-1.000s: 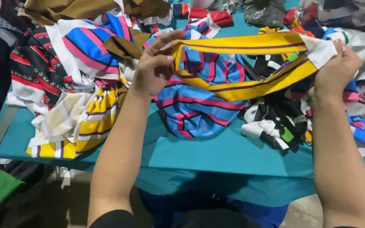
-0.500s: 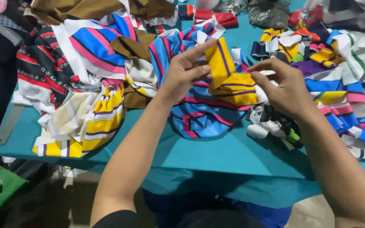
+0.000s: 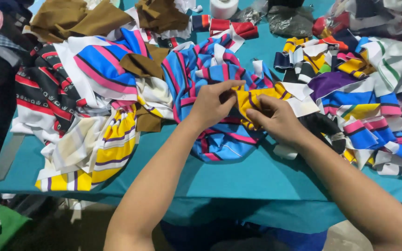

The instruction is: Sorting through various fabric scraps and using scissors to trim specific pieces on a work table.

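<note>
Both my hands hold a yellow knit strip with purple stripes (image 3: 252, 100), folded up small between them over the teal table (image 3: 257, 179). My left hand (image 3: 212, 103) pinches its left end with thumb and fingers. My right hand (image 3: 278, 120) grips the bundle from the right and below. Under my hands lies a blue fabric piece with pink stripes (image 3: 222, 139).
A heap of striped cloth (image 3: 89, 116) covers the left of the table, and a pile of mixed striped collar strips (image 3: 364, 102) fills the right. Brown fabric (image 3: 94, 21) and a white tape roll (image 3: 223, 7) sit at the back. The table's front edge is near my body.
One second ago the yellow strip was stretched wide between my hands. My hands have come together, and the strip is now folded into a small bundle, held lower over the blue fabric.
</note>
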